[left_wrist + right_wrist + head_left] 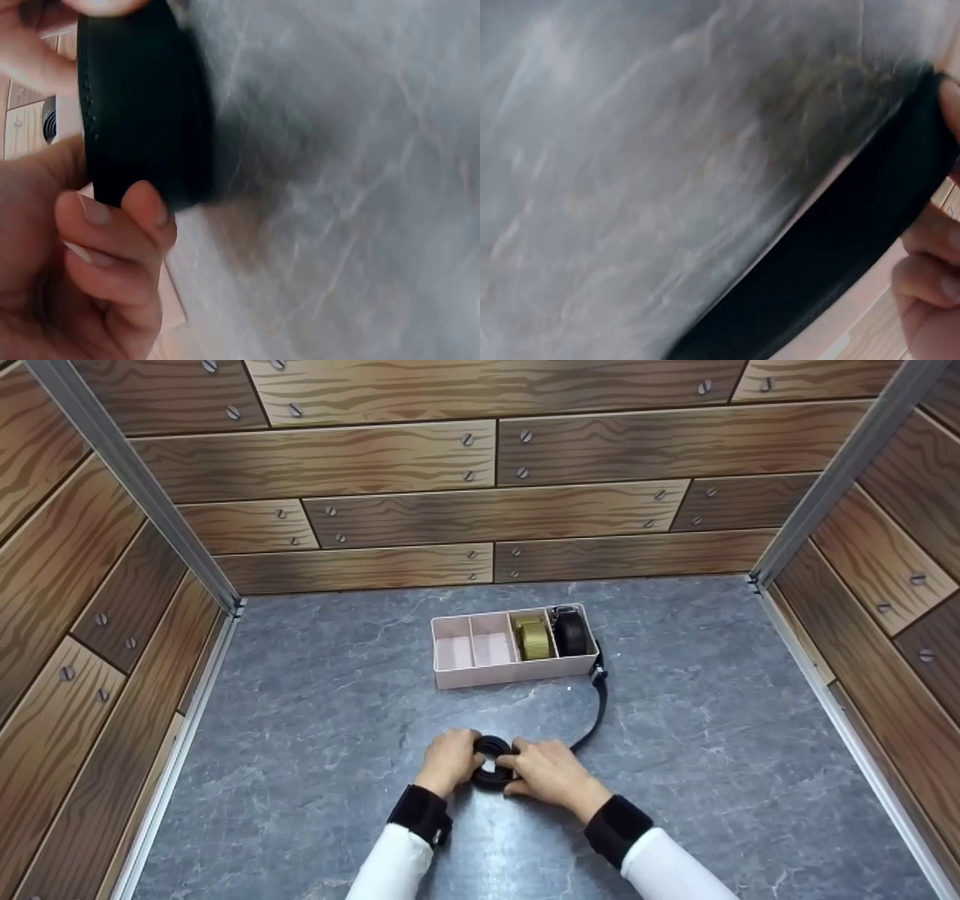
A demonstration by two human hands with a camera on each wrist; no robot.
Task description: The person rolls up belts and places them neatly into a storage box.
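Observation:
A black belt (pixel 491 782) is wound into a coil low over the grey surface, with its tail curving right and back to a metal buckle (pixel 598 673) beside the pink box. My left hand (pixel 448 759) grips the coil's left side between thumb and fingers. From the right, my right hand (pixel 553 772) pinches the coil where the tail leaves it. Stitching shows along the belt's edge (pixel 88 97) in the left wrist view, with curled fingers (pixel 112 240) below. The right wrist view shows the loose strap (pixel 840 240) running out from the fingers.
Behind the hands stands a pink divided box (pixel 487 676). A ribbed yellow roll (pixel 534 637) and a rolled black belt (pixel 573 631) with a metal buckle sit in its right compartments. Wood-patterned walls (pixel 397 517) enclose the grey marbled surface (pixel 315 735) at the back and sides.

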